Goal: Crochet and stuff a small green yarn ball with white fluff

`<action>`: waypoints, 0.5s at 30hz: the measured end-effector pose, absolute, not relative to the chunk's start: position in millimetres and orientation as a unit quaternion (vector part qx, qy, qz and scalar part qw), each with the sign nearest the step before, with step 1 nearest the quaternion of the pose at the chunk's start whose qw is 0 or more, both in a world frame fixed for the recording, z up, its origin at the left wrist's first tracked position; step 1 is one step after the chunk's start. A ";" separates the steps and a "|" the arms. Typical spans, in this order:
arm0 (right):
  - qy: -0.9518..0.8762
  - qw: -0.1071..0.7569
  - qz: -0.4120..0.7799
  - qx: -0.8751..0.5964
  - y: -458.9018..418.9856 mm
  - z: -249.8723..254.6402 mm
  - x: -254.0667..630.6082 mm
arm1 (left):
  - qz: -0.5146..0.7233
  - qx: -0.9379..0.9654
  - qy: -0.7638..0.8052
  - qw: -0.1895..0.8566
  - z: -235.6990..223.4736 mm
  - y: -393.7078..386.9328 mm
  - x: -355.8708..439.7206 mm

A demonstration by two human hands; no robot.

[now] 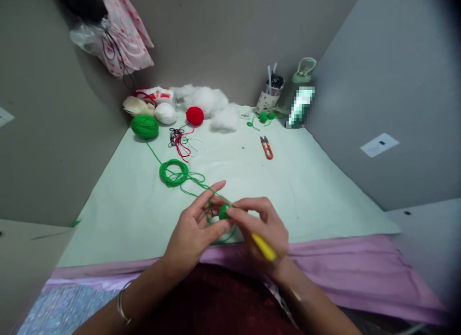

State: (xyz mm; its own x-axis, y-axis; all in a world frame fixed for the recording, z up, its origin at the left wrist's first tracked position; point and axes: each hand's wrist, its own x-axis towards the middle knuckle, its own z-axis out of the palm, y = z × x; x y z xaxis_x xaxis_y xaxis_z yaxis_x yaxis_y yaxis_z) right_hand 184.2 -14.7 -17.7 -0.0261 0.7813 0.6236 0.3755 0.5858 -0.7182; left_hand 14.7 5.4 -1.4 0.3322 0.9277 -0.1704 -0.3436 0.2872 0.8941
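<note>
Between the fingertips of my left hand (196, 223) is a small green crochet piece (224, 211), with green yarn running over the raised index finger. My right hand (261, 224) grips a crochet hook (264, 247) by its yellow handle, and its tip end meets the crochet piece. A loop of green yarn hangs below the two hands. The working yarn leads back to a loose green yarn coil (174, 173) on the table, and from there a strand runs to a green yarn ball (144, 127).
Orange thread snips (267, 148) lie at right centre. Behind are a red yarn ball (195, 116), white stuffing (207, 102), tangled black yarn (176, 137), small green pieces (263, 117), a pen cup (269, 97) and a green bottle (301, 80). Grey partitions (378, 85) enclose the table.
</note>
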 end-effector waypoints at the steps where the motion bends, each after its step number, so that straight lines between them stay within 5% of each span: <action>1: -0.719 0.544 0.133 -0.413 -16.4 -20.8 184.2 | 0.441 0.380 0.363 0.727 -2.1 4.2 16.5; 5: -0.697 0.588 0.116 -0.395 -15.7 -23.6 183.0 | 0.396 0.307 0.310 0.808 -3.5 4.6 16.1; 15: -0.473 0.666 0.450 -0.361 -1.4 -5.8 189.9 | 0.375 0.279 0.250 0.848 -0.6 15.1 5.6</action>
